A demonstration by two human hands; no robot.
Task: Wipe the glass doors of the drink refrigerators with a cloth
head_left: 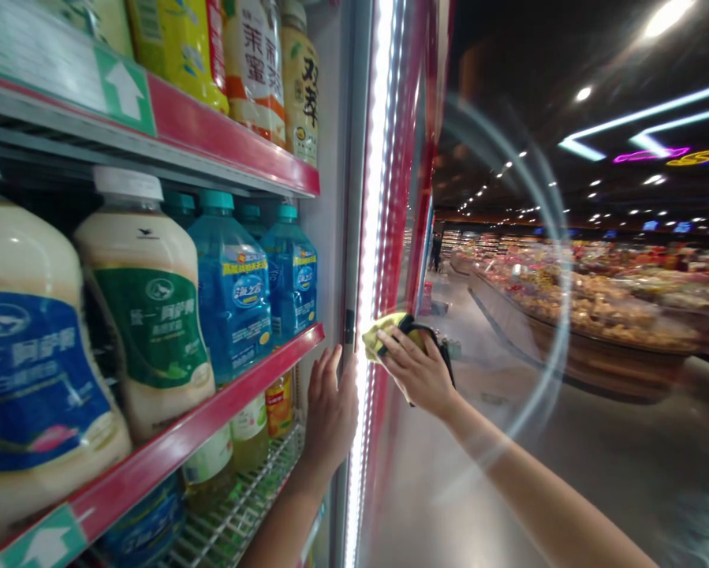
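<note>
My right hand [416, 367] presses a yellow and dark cloth [383, 331] against the inside of a glass door [478, 473], just right of a bright light strip [363, 442]. The cloth is bunched under my fingers. My left hand [332, 402] is raised beside the strip, near the end of the red shelf edge [212, 418], with its fingers apart and nothing in them. Whether its fingertips touch the door frame, I cannot tell.
Shelves at left hold milk tea bottles [153, 315], blue drink bottles [229, 292] and upper-row bottles [300, 95]. A wire rack [229, 505] lies lower. Beyond the glass are a shop floor and a long produce display [602, 347].
</note>
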